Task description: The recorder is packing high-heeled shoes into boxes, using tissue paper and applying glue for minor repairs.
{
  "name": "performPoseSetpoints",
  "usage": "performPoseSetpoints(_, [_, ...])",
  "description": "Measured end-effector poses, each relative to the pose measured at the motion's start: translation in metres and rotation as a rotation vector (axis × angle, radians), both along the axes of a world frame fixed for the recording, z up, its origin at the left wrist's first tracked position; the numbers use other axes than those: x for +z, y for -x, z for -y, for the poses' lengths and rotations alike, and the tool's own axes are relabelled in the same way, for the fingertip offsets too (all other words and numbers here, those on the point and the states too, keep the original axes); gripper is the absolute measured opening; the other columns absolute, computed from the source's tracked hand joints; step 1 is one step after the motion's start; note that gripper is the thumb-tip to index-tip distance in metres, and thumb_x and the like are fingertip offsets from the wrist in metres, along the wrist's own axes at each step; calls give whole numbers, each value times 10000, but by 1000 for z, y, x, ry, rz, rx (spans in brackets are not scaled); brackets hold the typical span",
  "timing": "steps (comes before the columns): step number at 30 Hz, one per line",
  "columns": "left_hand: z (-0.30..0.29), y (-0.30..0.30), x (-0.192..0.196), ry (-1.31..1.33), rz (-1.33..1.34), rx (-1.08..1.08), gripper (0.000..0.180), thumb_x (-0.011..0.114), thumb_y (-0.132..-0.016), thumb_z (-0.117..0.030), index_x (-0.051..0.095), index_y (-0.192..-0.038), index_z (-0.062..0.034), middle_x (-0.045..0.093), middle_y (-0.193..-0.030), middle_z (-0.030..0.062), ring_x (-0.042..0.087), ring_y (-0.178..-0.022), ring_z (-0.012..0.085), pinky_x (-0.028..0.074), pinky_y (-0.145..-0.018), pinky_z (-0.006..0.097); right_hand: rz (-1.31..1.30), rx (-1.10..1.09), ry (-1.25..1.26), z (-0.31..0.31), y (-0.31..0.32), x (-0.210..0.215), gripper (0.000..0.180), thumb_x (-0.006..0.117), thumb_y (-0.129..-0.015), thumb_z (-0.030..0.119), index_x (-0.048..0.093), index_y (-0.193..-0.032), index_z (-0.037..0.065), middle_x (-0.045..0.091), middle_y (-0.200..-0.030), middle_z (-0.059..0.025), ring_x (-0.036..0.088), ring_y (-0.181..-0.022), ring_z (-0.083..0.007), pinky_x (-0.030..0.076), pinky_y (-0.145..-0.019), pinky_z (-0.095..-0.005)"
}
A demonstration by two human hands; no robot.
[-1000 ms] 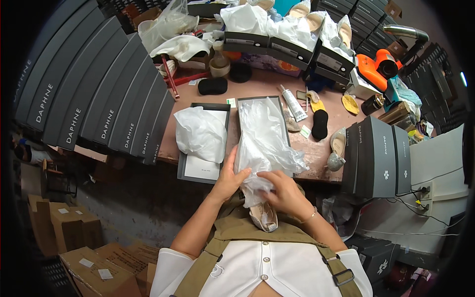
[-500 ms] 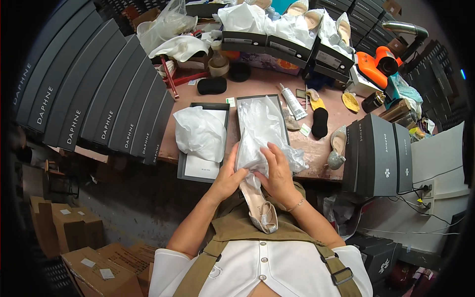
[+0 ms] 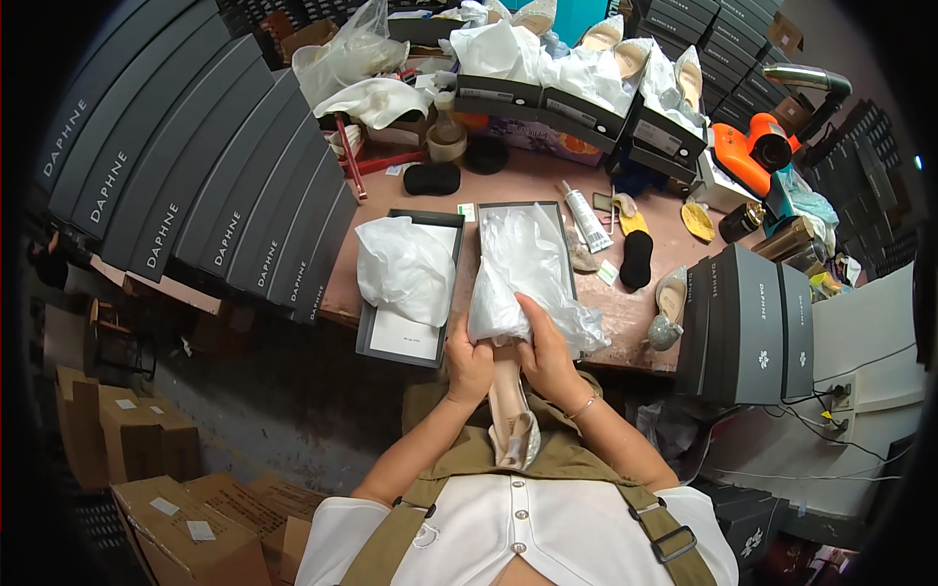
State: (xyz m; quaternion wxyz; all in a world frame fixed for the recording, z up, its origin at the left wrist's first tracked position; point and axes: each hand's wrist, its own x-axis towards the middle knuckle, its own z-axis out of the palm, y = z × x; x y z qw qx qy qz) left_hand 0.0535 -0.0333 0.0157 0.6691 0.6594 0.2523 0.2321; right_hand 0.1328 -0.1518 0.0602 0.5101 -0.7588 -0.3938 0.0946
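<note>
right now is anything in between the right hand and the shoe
Possibly the tissue: it is bunched at the right hand and covers the far end of the shoe. Whether a layer lies between fingers and shoe is hidden. Nothing visible lies over the insole nearer the person.

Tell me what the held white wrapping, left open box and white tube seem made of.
White wrapping: probably tissue paper, thin, crumpled, slightly see-through; possibly plastic film.
Left open box: likely matte cardboard, thin straight dark walls.
White tube: smooth-sided; plastic or metal, unclear.
</note>
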Motion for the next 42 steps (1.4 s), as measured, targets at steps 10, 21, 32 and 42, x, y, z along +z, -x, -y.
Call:
performPoseSetpoints(10, [-2, -12, 9, 44, 190, -71, 542, 586, -803, 41, 452, -1328, 33, 601, -1186, 134, 569, -1085, 176, 448, -933, 298, 3, -51, -9, 1, 3, -2, 633, 481, -737, -121, 398, -1355, -12, 499, -1250, -280, 496, -1178, -413, 398, -987, -393])
performPoseSetpoints(21, [-96, -21, 19, -423, 5, 108, 539, 599, -771, 47, 487, -1298, 25, 623, -1146, 142, 573, -1102, 223, 441, -942, 314, 365, 39, 190, -22, -5, 25, 808, 735, -787, 257, 300, -1418, -2, 478, -1261, -228, 480, -1143, -362, 378, -980, -440])
performPoseSetpoints(32, [-51, -55, 15, -1158, -88, -637, 656, 747, -673, -123, 515, -1286, -106, 332, -1452, 167, 207, -1402, 369, 164, -1101, 609, 213, 44, 355, 47, -55, 26, 116, 644, -824, 111, 594, -854, 11, 565, -804, -164, 564, -782, -356, 442, -689, -404])
performPoseSetpoints(42, [-99, -36, 93, -506, -205, -823, 178, 660, -755, -140, 602, -845, 2, 612, -742, 98, 582, -695, 190, 455, -668, 321, 350, -203, 425, 110, -85, 85, 261, 683, -808, 127, 608, -1029, 10, 644, -889, -145, 622, -856, -299, 445, -851, -392])
